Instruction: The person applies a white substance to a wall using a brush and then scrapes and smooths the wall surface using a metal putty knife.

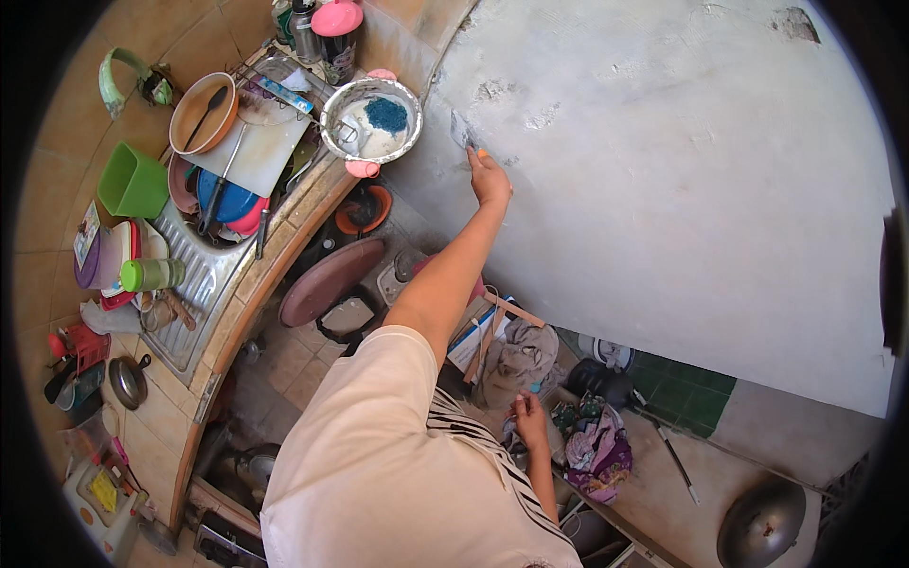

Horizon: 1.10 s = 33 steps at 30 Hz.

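Observation:
My left hand (488, 178) reaches up to the grey-white wall (653, 170), fingers closed around something small with an orange part. Its shape is mostly hidden by the fingers. Around the fingertips the wall shows a wet-looking grey patch. Lower and to the right, my right hand (531, 421) is held near my body, its fingers bent together. A small teal bit (535, 387) shows at their tips; I cannot make out what it belongs to. Left of my raised hand stands a pot (327, 128) with pink handles, holding whitish matter and a dark teal clump.
A tiled counter (237, 317) curves along the left, with a steel sink (180, 222), an orange bowl (227, 123), and a green container (133, 180). Below lie a reddish-brown basin (327, 284), crumpled grey cloth (519, 364) and a purple cloth (601, 454). A dark wok (760, 523) is lower right.

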### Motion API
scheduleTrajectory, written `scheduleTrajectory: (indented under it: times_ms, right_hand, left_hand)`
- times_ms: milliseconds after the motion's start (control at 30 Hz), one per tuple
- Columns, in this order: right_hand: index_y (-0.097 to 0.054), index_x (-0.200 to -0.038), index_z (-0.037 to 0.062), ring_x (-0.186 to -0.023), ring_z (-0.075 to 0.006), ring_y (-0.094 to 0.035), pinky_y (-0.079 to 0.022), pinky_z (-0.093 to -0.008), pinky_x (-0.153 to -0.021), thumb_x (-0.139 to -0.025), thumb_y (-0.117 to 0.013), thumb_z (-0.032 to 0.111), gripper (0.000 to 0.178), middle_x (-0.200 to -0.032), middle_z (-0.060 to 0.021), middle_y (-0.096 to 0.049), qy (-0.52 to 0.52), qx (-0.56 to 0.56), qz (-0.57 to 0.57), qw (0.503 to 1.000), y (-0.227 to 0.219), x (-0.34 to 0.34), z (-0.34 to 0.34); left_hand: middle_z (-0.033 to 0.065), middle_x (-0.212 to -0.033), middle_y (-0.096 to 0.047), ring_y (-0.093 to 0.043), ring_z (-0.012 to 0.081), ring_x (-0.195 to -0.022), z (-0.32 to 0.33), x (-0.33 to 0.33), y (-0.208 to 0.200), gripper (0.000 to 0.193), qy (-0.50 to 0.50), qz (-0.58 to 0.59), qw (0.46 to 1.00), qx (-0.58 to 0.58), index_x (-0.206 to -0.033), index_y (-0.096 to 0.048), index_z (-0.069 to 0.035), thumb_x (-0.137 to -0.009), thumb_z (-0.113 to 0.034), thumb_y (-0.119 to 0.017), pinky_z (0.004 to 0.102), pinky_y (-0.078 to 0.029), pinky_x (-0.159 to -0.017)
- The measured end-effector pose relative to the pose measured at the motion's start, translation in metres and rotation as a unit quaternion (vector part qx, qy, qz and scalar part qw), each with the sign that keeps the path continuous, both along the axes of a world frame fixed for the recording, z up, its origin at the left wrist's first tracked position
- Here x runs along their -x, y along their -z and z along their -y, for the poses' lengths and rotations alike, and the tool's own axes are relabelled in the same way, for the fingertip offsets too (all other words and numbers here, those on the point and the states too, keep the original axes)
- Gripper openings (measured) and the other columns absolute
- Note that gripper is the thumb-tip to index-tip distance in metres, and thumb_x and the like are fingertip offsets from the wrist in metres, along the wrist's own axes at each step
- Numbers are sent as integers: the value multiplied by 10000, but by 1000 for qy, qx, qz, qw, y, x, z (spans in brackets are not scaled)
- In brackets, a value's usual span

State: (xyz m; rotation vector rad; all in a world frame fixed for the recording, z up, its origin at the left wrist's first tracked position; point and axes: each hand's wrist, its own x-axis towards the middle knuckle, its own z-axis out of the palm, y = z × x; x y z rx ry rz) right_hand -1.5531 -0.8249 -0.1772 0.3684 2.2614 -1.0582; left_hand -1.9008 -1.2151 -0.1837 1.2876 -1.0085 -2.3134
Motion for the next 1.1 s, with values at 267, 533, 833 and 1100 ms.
scheduleTrajectory:
  times_ms: [267,533,833,1100]
  right_hand:
    - [-526,-1336,13,-756,-182,-684,-535,-311,-647,-1040,-584,261,391,-959,-104,-656,-39,-13,23,999,7,-3,1]
    - [-529,-1344,18,-756,-179,-684,-534,-308,-639,-1042,-579,264,393,-964,-93,-656,-37,-30,23,999,2,-1,13]
    - [-529,-1336,-2,-761,-178,-686,-542,-310,-646,-1041,-580,274,408,-943,-98,-668,-15,-16,11,1000,14,-11,8]
    - [-539,-1338,-2,-756,-178,-690,-553,-312,-649,-1039,-581,274,409,-944,-97,-677,-42,-19,-15,999,20,-4,25]
  left_hand:
    - [128,-727,-607,-542,242,-479,-19,-16,-17,609,65,7,994,92,-1627,-147,-202,-1049,-313,-307,371,-486,-433]
    - [153,-778,-636,-574,246,-513,-7,-16,-30,611,68,-13,991,116,-1624,-143,-162,-1053,-314,-297,367,-512,-487]
    - [191,-831,-655,-637,314,-668,-13,-65,-74,583,127,-29,957,261,-1614,-206,-120,-1088,-343,-323,441,-535,-695]
    - [197,-779,-650,-645,384,-730,-6,-62,-109,581,101,-80,897,424,-1618,-201,-128,-1096,-341,-341,464,-511,-714]
